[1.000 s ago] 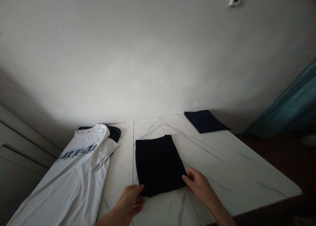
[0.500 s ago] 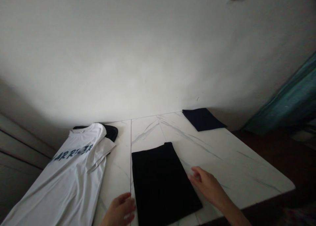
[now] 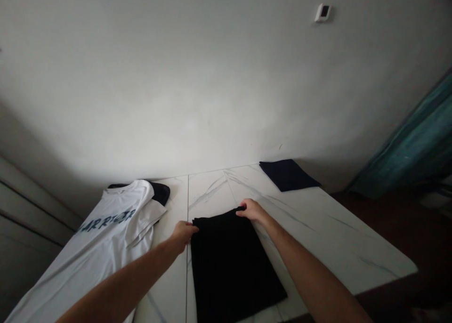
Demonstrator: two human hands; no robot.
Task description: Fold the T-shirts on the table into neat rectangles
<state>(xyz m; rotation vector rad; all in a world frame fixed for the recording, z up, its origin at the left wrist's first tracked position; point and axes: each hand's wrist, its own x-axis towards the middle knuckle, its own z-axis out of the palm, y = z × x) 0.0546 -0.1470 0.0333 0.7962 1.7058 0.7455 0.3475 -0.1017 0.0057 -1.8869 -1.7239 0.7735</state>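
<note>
A folded black cloth (image 3: 235, 266) lies flat on the white marbled table (image 3: 346, 238), near its front edge. At the cloth's far left corner, my left hand (image 3: 184, 233) pinches the fabric between thumb and fingers. My right hand (image 3: 251, 210) grips the far right corner in the same way. The cloth's far edge runs between both hands and looks slightly raised or wavy. Its near left corner runs out of view at the bottom.
To the left a white T-shirt (image 3: 106, 252) with dark lettering lies spread over a black object (image 3: 161, 192). A folded navy cloth (image 3: 289, 174) rests at the back right by the wall. A teal curtain (image 3: 406, 144) hangs on the right.
Both hands have moved forward from beside the black cloth to its far corners and closed on them. The camera view has shifted slightly, showing more of the wall device.
</note>
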